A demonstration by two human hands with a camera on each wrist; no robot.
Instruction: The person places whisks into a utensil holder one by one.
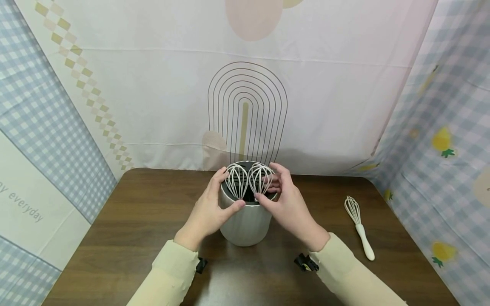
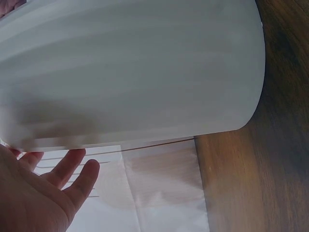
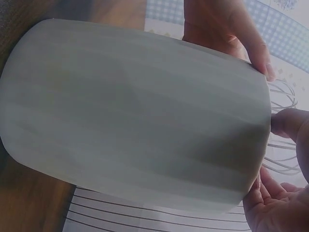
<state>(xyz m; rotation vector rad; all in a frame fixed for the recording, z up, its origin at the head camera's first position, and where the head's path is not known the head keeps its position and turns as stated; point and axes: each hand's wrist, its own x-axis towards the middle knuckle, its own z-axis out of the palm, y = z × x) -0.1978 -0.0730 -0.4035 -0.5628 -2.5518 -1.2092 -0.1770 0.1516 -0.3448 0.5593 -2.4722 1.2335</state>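
A pale grey round utensil holder [image 1: 245,227] with a dark inside stands upright on the table. Two white whisks sit in it heads up, the left whisk [image 1: 237,182] beside the right whisk [image 1: 258,178]; their handles are hidden inside. My left hand [image 1: 208,206] is at the left of the rim, thumb at the front, fingers loosely spread beside the holder wall in the left wrist view. With my right hand [image 1: 289,204] I hold the right whisk's head lightly, thumb in front and curled fingers behind its wires.
Another white whisk [image 1: 363,242] lies on the brown table [image 1: 153,221] to the right, wires pointing away. A printed cloth [image 1: 160,97] hangs behind the table, and checked cloths [image 1: 444,178] hang at both sides.
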